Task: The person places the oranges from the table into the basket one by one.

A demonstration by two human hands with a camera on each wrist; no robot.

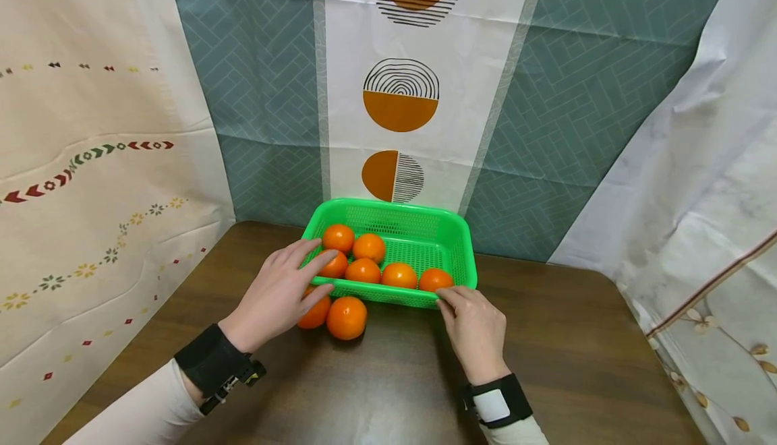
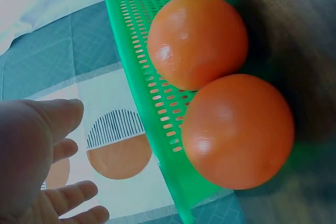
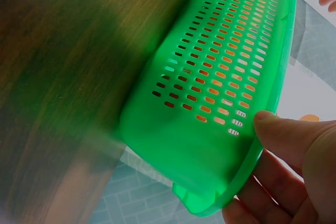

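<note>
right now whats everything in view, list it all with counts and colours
basket: one, green perforated plastic, at the back of the table against the backdrop
oranges in the basket: six, orange, along its front half
oranges on the table: two, orange, side by side just outside the basket's front wall
table: one, dark brown wood
backdrop cloths: several, teal and white with orange circles behind, cream patterned at left, white at right
left hand: fingers straight, over the basket's front left rim above the two loose oranges
right hand: pinches the basket's front right rim
wristbands: two, black
</note>
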